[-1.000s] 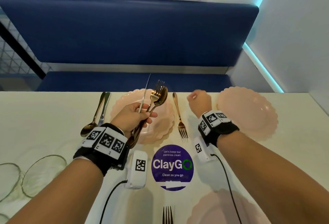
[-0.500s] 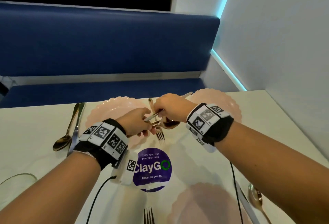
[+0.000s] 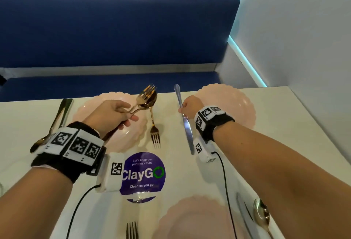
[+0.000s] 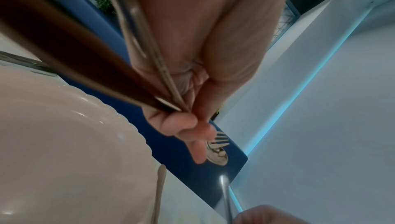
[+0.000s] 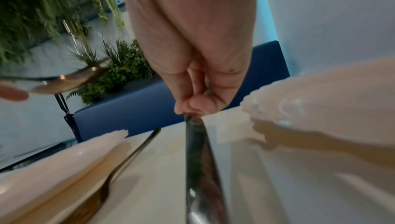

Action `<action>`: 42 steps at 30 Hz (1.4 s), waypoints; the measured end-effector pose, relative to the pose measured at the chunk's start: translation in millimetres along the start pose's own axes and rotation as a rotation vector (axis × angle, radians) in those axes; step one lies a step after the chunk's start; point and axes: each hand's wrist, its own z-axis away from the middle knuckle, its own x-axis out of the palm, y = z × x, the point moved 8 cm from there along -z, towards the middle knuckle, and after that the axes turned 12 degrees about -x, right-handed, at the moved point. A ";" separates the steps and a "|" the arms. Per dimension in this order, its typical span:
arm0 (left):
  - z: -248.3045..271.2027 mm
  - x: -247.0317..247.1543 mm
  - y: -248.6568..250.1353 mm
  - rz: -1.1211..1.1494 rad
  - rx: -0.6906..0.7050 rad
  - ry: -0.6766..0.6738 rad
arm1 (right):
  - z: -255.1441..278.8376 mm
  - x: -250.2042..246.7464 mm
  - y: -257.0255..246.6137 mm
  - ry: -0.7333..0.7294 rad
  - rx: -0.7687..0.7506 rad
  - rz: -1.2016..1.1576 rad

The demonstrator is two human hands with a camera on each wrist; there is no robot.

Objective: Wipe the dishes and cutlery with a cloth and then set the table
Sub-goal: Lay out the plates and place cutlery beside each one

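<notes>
Two hands work: our right hand (image 3: 190, 106) fingers clamp the stiff, slick knife (image 3: 187, 126) mid-handle at 1 o'clock; left hand (image 3: 112, 114) fingers clamp fork and spoon (image 3: 146, 100).

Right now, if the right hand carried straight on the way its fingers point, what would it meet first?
Probably nothing on the table: the right hand, gripping the knife, points toward the far edge of the table, between the two pink plates. Beyond lies the blue bench. Depth is uncertain.

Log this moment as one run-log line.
phase: setting table | left hand: holds gold fork and spoon | right hand: holds knife beside far right plate | gold fork lies on table
</notes>
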 end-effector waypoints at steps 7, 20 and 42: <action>1.9 8.5 1.2 0.100 0.005 0.011 | -16.7 10.4 10.0 0.022 0.034 0.072; -5.8 10.0 10.1 0.066 0.022 0.002 | -16.3 4.7 13.4 0.063 0.056 0.111; -26.2 34.8 1.9 0.136 -0.056 -0.037 | 8.7 -61.7 -38.8 0.550 -0.356 -0.156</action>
